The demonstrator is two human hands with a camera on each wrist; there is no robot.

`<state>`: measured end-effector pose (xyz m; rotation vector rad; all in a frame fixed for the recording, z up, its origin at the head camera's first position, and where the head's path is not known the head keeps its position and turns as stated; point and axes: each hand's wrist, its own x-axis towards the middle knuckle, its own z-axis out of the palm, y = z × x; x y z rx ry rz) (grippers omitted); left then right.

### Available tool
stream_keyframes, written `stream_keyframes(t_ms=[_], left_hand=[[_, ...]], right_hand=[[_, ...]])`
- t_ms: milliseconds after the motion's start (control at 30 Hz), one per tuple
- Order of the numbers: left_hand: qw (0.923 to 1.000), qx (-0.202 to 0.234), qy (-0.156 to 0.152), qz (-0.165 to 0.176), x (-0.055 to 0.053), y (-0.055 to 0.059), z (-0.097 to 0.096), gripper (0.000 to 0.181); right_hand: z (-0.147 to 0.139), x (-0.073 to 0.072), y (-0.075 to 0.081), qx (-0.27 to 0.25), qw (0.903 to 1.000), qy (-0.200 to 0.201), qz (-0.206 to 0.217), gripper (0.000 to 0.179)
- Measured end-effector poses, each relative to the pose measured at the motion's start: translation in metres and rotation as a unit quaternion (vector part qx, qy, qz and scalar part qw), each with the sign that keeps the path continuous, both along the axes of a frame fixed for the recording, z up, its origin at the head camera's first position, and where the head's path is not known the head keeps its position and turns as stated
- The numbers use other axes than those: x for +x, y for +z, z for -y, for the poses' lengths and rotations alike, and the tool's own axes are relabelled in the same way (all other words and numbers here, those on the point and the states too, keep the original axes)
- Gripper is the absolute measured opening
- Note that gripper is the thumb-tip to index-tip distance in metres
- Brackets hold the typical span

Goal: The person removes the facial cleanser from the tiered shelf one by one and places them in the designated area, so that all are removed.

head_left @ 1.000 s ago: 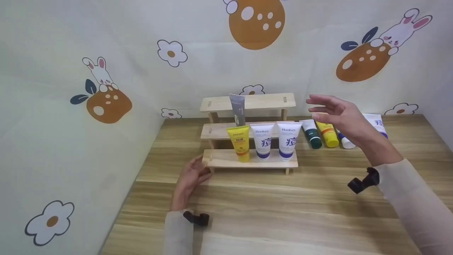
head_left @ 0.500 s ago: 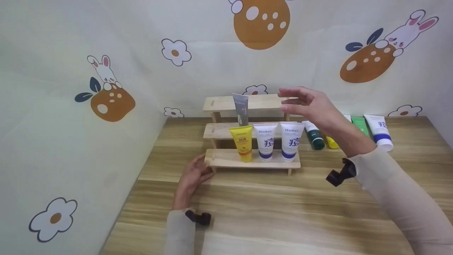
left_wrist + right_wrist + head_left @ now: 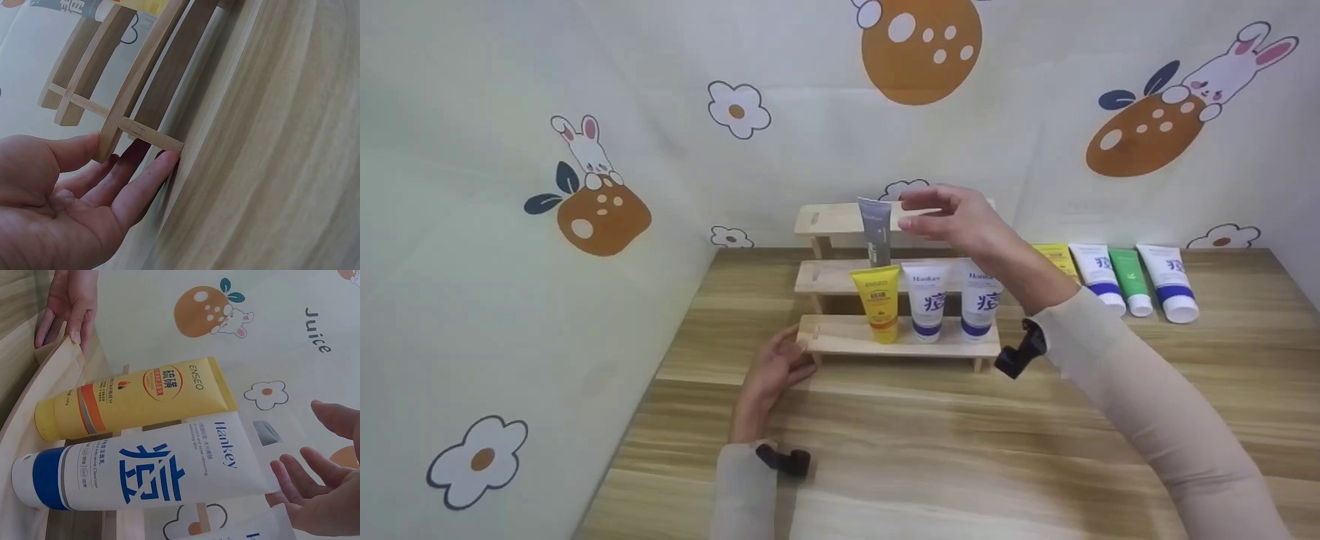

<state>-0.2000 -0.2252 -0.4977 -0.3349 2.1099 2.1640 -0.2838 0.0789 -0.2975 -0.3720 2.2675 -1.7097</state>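
Observation:
A three-step wooden display stand (image 3: 829, 343) stands on the table. My left hand (image 3: 775, 367) grips the left end of its lowest step; in the left wrist view the thumb is on the board's end and the fingers reach below to the support. A grey squeeze tube (image 3: 876, 231) stands upright on the middle step. Just right of its top is my right hand (image 3: 952, 217), thumb and fingers apart with nothing between them. On the lowest step stand a yellow tube (image 3: 877, 300) and two white-and-blue tubes, one white tube (image 3: 926, 296) beside another white tube (image 3: 979, 304).
Right of the stand several tubes lie on the table: a yellow tube (image 3: 1055, 259), a white tube (image 3: 1095, 266), a green tube (image 3: 1130, 279) and another white tube (image 3: 1168, 281). My right forearm covers part of this row. A patterned cloth wall (image 3: 810, 150) rises behind.
My right hand has moved left from above the lying tubes, across the stand, to beside the grey tube. My left hand has stayed at the stand's left end. The view has shifted slightly.

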Motion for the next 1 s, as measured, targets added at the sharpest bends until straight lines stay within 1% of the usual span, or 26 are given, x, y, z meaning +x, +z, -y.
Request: stream_keyframes(t_ms=[133, 333, 500, 767, 867, 1000], left_hand=[[1.0000, 0.001, 0.001, 0.008, 0.000, 0.001, 0.000, 0.048], [0.9997, 0.011, 0.007, 0.019, 0.000, 0.002, 0.001, 0.048], [0.9997, 0.010, 0.008, 0.020, 0.000, 0.001, 0.001, 0.048], [0.9996, 0.019, 0.007, 0.021, -0.001, 0.003, 0.001, 0.047], [0.9996, 0.022, 0.006, 0.018, -0.002, 0.002, 0.001, 0.047], [0.9995, 0.026, 0.007, 0.016, -0.001, 0.002, 0.001, 0.047]], right_hand=[[0.012, -0.006, -0.001, 0.012, 0.9999, -0.010, 0.008, 0.052], [0.026, -0.016, 0.001, 0.046, 0.9985, -0.021, 0.018, 0.054], [0.035, -0.022, -0.001, 0.073, 0.9968, -0.020, 0.027, 0.056], [0.044, -0.026, -0.004, 0.093, 0.9940, -0.024, 0.052, 0.051], [0.046, -0.027, -0.005, 0.110, 0.9920, -0.029, 0.055, 0.047], [0.049, -0.029, -0.006, 0.118, 0.9908, -0.033, 0.056, 0.043]])
